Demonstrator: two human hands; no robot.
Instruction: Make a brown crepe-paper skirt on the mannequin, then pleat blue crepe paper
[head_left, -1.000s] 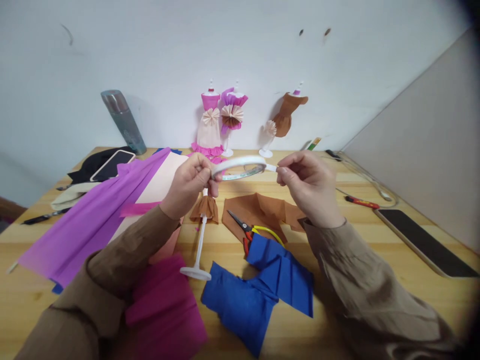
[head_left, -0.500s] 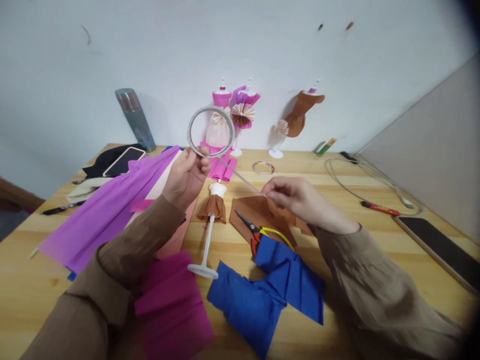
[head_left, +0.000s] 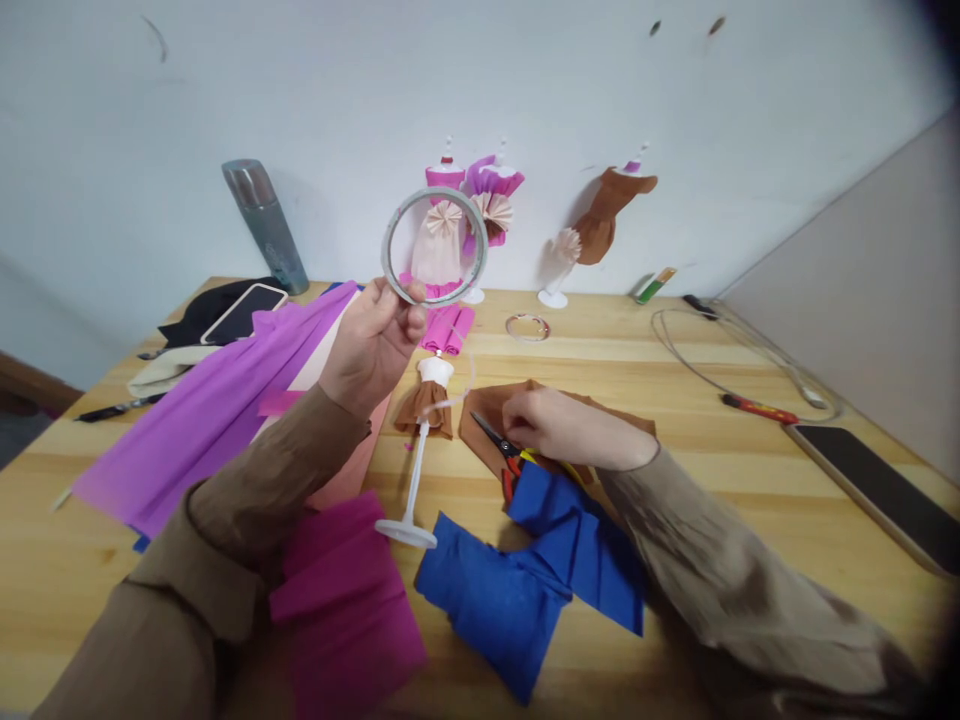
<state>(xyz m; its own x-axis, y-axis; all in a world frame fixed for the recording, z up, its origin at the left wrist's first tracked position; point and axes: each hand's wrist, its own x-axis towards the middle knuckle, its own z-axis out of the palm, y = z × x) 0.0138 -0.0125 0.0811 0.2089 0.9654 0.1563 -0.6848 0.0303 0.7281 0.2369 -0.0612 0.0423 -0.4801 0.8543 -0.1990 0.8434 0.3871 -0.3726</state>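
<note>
My left hand (head_left: 371,345) is closed on a thin white tape roll (head_left: 387,250) and holds it upright above the table. A loose strip of tape (head_left: 466,378) hangs from the roll. My right hand (head_left: 559,428) lies low on the brown paper (head_left: 637,422), its fingers curled over the handles of the scissors (head_left: 491,437). A small white mannequin stand (head_left: 414,480) with a brown paper skirt lies between my hands. Blue paper (head_left: 525,590) lies just in front of my right hand.
Purple paper (head_left: 210,410) and magenta paper (head_left: 345,610) lie at the left. Paper-dressed mannequins (head_left: 442,245) stand at the wall beside a grey bottle (head_left: 264,225). There is a second tape ring (head_left: 527,327), a phone (head_left: 244,310), a red screwdriver (head_left: 757,408), a cable (head_left: 720,355) and a dark phone (head_left: 877,490).
My left hand lifted the tape roll and turned it upright. My right hand pulled out a strip, let it go and dropped onto the scissors.
</note>
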